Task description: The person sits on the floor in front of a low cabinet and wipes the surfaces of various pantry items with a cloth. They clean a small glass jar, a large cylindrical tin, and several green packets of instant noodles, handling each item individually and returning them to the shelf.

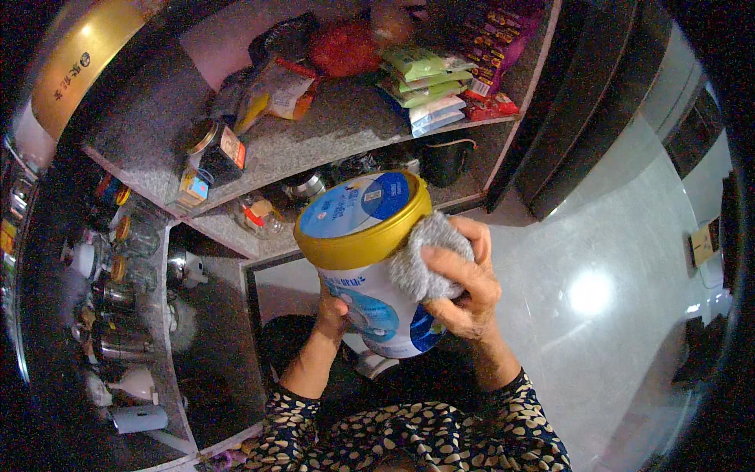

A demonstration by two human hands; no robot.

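Note:
A large round tin (363,303), white and blue with a gold rim and a blue lid, is held up in front of me, tilted so its lid faces up and away. My left hand (334,315) grips its lower left side; most of those fingers are hidden behind the tin. A grey fluffy cloth (431,259) is bunched in my right hand (469,279), which presses it against the tin's upper right side, just below the gold rim.
Beyond the tin, a stone shelf (314,169) bears green snack packets (425,75), a dark square jar (219,149) and a small box (194,187). Glass jars and metal pots (124,344) fill the left shelves. Pale shiny floor (586,259) lies at right.

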